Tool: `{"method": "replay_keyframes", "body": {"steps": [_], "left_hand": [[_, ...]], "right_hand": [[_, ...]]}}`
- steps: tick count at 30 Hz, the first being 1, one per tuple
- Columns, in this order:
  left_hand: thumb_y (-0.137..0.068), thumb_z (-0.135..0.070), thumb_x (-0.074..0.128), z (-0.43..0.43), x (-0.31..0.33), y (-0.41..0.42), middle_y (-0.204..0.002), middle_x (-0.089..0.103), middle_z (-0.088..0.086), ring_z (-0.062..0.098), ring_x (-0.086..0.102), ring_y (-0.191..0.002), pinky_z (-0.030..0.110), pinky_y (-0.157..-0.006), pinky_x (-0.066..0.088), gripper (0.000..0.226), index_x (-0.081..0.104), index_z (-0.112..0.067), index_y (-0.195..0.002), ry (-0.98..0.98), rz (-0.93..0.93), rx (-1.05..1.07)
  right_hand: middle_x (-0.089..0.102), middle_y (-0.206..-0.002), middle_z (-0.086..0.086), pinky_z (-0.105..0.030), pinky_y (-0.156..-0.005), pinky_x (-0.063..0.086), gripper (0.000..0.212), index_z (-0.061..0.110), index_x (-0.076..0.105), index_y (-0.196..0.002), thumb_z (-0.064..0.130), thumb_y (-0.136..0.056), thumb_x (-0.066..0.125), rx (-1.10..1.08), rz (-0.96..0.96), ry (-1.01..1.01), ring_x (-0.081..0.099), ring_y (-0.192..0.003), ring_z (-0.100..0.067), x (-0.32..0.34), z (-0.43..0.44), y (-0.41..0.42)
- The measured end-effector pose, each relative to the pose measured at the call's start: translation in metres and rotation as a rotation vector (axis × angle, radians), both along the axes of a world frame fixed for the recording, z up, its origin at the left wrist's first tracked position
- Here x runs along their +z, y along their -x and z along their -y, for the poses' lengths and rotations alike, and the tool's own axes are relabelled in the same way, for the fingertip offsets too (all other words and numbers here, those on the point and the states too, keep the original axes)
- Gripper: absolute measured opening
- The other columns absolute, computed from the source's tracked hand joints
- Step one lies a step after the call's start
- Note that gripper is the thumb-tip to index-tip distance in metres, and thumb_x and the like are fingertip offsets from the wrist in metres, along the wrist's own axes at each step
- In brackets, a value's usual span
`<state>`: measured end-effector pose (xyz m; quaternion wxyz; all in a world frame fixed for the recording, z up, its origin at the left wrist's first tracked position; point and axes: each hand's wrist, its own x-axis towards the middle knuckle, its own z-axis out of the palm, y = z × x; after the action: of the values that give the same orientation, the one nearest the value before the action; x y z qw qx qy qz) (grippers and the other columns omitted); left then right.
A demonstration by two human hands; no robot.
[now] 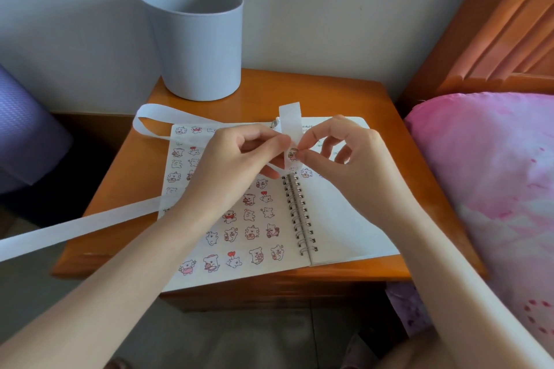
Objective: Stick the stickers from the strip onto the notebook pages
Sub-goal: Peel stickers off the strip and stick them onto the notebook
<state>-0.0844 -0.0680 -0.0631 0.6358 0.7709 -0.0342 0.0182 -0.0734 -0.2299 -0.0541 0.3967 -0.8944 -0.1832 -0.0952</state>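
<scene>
Right hand [335, 150]: thumb and forefinger pinch the edge of a small sticker [293, 154] on the strip, other fingers curled loose.
Left hand [239, 159]: pinches the strip [290, 120] just left of that sticker, holding it up above the notebook.
Strip: its free end stands up past the fingers; the rest loops far left and trails off the table's [329, 93] near-left edge.
Notebook [344, 219]: open and flat under both hands; left page crowded with stickers, right page mostly bare.
Risk, tearing: I'd say a hurried peel could rip the sticker or fold it onto itself.
Risk, drag: the hanging tail may tug the strip sideways.
Risk, placing: little room left; overlap seems likely there.
</scene>
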Motion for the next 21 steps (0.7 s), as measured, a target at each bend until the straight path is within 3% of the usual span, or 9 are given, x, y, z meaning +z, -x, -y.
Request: {"method": "replay_keyframes", "body": {"steps": [4, 7, 9, 13, 18, 21], "left_hand": [[-0.089, -0.020, 0.062, -0.001, -0.001, -0.001, -0.075, 0.074, -0.004, 0.005, 0.069, -0.067, 0.012, -0.058, 0.052, 0.011, 0.072, -0.015, -0.087, 0.058, -0.026, 0.022], [-0.090, -0.019, 0.061, -0.003, -0.002, -0.003, -0.077, 0.074, -0.002, 0.008, 0.070, -0.070, 0.016, -0.061, 0.054, 0.012, 0.072, -0.013, -0.090, 0.034, -0.005, 0.035], [-0.090, -0.019, 0.060, -0.003, -0.003, -0.003, -0.078, 0.074, -0.001, 0.009, 0.070, -0.072, 0.017, -0.062, 0.055, 0.014, 0.072, -0.013, -0.092, 0.011, 0.006, 0.040], [-0.091, -0.023, 0.060, -0.005, -0.004, -0.003, -0.080, 0.074, -0.002, 0.010, 0.070, -0.072, 0.018, -0.065, 0.056, 0.015, 0.072, -0.015, -0.094, -0.032, 0.019, 0.052], [-0.091, -0.023, 0.059, -0.004, -0.003, -0.003, -0.083, 0.074, -0.002, 0.010, 0.069, -0.070, 0.018, -0.066, 0.056, 0.016, 0.072, -0.015, -0.095, -0.057, 0.016, 0.054], [-0.091, -0.024, 0.059, -0.004, -0.003, -0.003, -0.082, 0.074, -0.003, 0.010, 0.069, -0.066, 0.014, -0.064, 0.054, 0.015, 0.072, -0.017, -0.094, -0.071, 0.009, 0.061]], "right_hand": [[0.059, -0.090, 0.017, -0.014, -0.062, 0.044, 0.010, 0.035, 0.061, -0.080, 0.028, -0.083, 0.067, 0.035, -0.011, -0.031, 0.054, -0.078, -0.005, 0.006, 0.003, 0.001], [0.065, -0.078, 0.013, -0.014, -0.057, 0.042, 0.004, 0.022, 0.067, -0.084, 0.024, -0.081, 0.070, 0.054, -0.095, -0.163, 0.054, -0.067, -0.001, 0.016, 0.011, 0.002], [0.065, -0.069, 0.011, -0.012, -0.052, 0.040, 0.013, 0.016, 0.068, -0.084, 0.026, -0.077, 0.071, 0.010, -0.170, -0.224, 0.053, -0.058, 0.002, 0.022, 0.024, -0.001], [0.063, -0.057, 0.009, -0.016, -0.058, 0.045, 0.015, 0.017, 0.070, -0.085, 0.031, -0.078, 0.070, -0.165, -0.325, -0.091, 0.049, -0.050, -0.003, 0.026, 0.057, -0.010], [0.064, -0.066, -0.005, -0.024, -0.066, 0.048, 0.010, 0.014, 0.072, -0.081, 0.025, -0.080, 0.070, -0.287, -0.428, -0.008, 0.053, -0.060, -0.016, 0.024, 0.078, -0.017], [0.064, -0.066, -0.004, -0.024, -0.063, 0.047, 0.010, 0.012, 0.071, -0.080, 0.021, -0.082, 0.069, -0.308, -0.523, 0.049, 0.053, -0.059, -0.019, 0.021, 0.082, -0.020]]}}
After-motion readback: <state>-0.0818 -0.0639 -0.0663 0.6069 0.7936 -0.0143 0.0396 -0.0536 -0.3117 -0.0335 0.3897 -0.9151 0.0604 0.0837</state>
